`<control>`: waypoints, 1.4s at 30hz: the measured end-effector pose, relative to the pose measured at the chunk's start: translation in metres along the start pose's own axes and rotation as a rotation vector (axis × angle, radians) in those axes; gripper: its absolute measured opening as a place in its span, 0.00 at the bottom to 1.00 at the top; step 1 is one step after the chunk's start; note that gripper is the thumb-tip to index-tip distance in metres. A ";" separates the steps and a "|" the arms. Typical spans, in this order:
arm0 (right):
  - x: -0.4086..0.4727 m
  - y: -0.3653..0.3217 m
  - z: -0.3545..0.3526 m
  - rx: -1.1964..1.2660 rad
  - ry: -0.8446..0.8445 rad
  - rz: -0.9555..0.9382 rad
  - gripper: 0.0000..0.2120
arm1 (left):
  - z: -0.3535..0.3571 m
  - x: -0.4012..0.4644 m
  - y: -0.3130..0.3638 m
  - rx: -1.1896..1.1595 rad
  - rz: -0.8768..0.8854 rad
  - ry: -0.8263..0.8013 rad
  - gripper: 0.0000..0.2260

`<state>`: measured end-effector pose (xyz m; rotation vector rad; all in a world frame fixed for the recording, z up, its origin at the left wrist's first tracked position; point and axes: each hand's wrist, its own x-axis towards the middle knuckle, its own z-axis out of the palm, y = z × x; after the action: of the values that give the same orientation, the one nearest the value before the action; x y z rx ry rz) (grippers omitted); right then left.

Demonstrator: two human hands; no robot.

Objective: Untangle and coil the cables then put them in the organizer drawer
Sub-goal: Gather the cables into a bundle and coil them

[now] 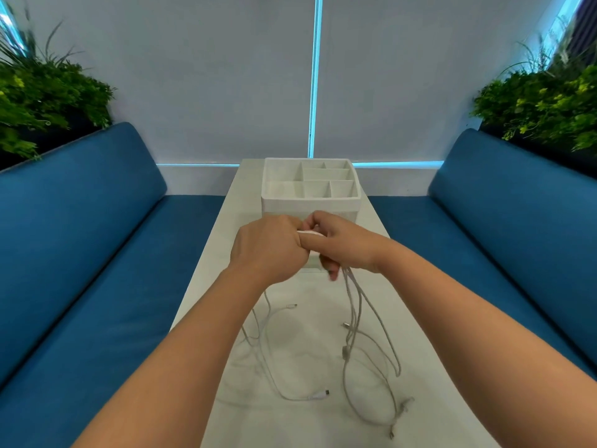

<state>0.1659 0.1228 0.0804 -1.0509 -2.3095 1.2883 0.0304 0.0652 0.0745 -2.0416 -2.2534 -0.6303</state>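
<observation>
Both hands are raised together above the white table (310,425), just in front of the white organizer (310,202). My left hand (268,244) and my right hand (339,240) both grip a bunch of white cables (308,233) between them. From my right hand, grey-white cable loops (368,312) hang down to the table. A thinner white cable (274,367) trails below my left hand and ends in a plug (319,396) near the middle of the table. What the fingers enclose is mostly hidden.
The organizer has several open compartments on top and stands at the table's far end. Blue benches (97,253) run along both sides of the narrow table. Green plants (549,105) sit behind each bench back.
</observation>
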 end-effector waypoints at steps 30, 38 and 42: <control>0.002 -0.005 0.002 0.341 0.207 -0.271 0.19 | -0.070 0.009 -0.010 -1.105 -0.002 -0.079 0.19; 0.007 -0.010 0.021 0.403 0.239 -0.242 0.16 | -0.073 0.014 0.001 -1.133 -0.046 0.046 0.13; 0.005 -0.012 0.030 0.436 0.180 -0.212 0.15 | -0.063 0.016 0.006 -1.177 -0.102 0.125 0.17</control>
<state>0.1404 0.1039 0.0738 -0.7204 -1.8343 1.4530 0.0186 0.0606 0.1389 -2.0272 -2.0726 -2.4341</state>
